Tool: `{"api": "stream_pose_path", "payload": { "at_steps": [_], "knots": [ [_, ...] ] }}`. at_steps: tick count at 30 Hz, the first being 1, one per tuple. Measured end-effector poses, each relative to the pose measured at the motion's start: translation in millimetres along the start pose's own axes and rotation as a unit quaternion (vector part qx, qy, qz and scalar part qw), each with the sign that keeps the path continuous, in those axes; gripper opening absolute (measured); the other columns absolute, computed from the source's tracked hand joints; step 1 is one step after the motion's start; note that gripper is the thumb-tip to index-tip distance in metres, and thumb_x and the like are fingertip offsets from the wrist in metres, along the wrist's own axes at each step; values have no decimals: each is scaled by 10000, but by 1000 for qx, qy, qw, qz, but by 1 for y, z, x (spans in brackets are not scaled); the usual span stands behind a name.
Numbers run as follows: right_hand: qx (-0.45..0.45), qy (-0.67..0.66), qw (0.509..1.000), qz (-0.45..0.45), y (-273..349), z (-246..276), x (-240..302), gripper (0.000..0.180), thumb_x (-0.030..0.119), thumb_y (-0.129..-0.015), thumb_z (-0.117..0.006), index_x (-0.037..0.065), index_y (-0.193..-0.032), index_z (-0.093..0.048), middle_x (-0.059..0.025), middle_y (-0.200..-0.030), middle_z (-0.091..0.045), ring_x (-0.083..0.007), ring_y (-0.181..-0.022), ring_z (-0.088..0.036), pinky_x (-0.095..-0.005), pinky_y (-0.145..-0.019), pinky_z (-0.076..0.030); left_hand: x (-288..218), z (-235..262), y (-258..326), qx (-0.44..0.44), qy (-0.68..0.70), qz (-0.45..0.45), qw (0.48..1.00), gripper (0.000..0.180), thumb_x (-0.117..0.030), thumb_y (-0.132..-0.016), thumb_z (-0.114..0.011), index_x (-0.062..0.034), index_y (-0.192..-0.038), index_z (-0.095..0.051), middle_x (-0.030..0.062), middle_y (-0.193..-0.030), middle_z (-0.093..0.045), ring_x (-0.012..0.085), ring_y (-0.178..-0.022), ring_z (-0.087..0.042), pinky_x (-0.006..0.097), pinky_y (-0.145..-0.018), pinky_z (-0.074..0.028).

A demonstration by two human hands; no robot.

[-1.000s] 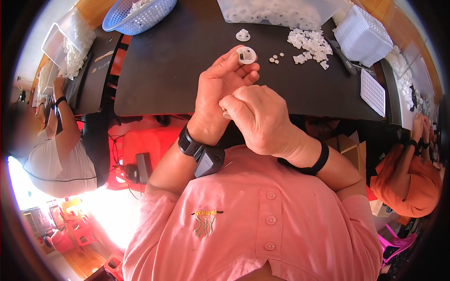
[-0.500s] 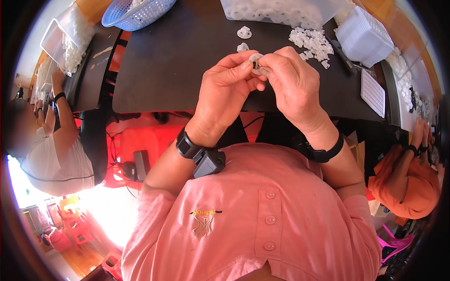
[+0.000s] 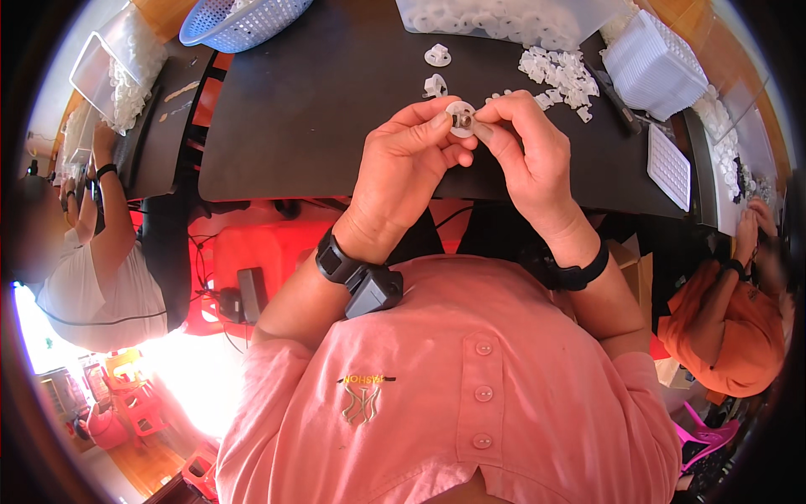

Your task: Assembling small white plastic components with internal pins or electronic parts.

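Between the thumb and fingers of my left hand [image 3: 411,143] is a round white plastic part [image 3: 462,120], its disc turned up with a dark piece at its middle. The thumb and index finger of my right hand [image 3: 529,147] are pinched together against the disc's right edge; whether they also hold something small is hidden. Just beyond my hands, two similar white plastic parts, a far one [image 3: 437,55] and a nearer one [image 3: 435,85], rest on the dark table [image 3: 285,126]. A heap of small white plastic pieces [image 3: 558,77] lies to the right.
A blue basket [image 3: 243,25] and a clear bin of white parts [image 3: 504,21] stand at the back. Right are stacked clear trays [image 3: 655,63] and a white gridded tray [image 3: 669,168]. Other people work at the left [image 3: 105,277] and right [image 3: 726,336].
My right fingers have drawn back from over the part to its right edge. The disc's face and dark middle now show more. The person at right has shifted their hands.
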State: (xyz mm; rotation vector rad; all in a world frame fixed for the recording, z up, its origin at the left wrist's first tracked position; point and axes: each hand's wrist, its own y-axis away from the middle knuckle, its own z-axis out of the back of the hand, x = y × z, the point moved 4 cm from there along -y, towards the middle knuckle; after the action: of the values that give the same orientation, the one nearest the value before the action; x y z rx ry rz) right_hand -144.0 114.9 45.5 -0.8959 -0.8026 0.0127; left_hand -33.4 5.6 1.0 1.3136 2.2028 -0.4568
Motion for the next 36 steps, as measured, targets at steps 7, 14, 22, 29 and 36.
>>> {"api": "stream_pose_path", "payload": {
  "at_steps": [7,14,22,29,36],
  "knots": [
    [-17,30,998,51,3,0,8,159,-30,-879,-711,32,-1020,-673,-75,-870,-607,-192,-726,-661,-296,-589,-522,1,1,1,12,-6,2,1000,309,-130,-1013,-594,46,-1268,-590,137,-1117,-663,234,-964,-634,366,-826,-516],
    [-17,61,996,63,7,1,8,181,-34,-860,-722,34,-1022,-678,-77,-863,-609,-203,-686,-649,-294,-571,-512,2,-1,2,7,-35,-9,999,306,-129,-1019,-587,65,-1255,-595,143,-1126,-663,223,-944,-630,358,-807,-522],
    [-10,80,997,-23,2,-1,11,86,-30,-883,-674,40,-918,-638,-61,-815,-599,-202,-644,-643,-313,-578,-512,2,-5,4,-4,-74,1,997,302,-131,-1019,-586,75,-1239,-601,148,-1067,-674,225,-882,-636,352,-791,-526],
    [-21,-39,987,-154,4,4,-1,62,23,-901,-691,25,-919,-632,-57,-761,-658,-138,-663,-636,-283,-616,-507,2,-1,4,0,-46,2,999,252,-98,-1000,-615,66,-1191,-622,149,-1053,-681,241,-884,-664,368,-758,-541],
    [-20,260,964,-58,-6,43,-26,78,47,-841,-701,90,-899,-669,-34,-815,-666,-245,-687,-669,-343,-593,-506,-3,1,0,6,1,17,1000,278,-122,-1012,-596,63,-1219,-599,164,-1077,-659,269,-892,-650,370,-727,-522]
  ]
}}
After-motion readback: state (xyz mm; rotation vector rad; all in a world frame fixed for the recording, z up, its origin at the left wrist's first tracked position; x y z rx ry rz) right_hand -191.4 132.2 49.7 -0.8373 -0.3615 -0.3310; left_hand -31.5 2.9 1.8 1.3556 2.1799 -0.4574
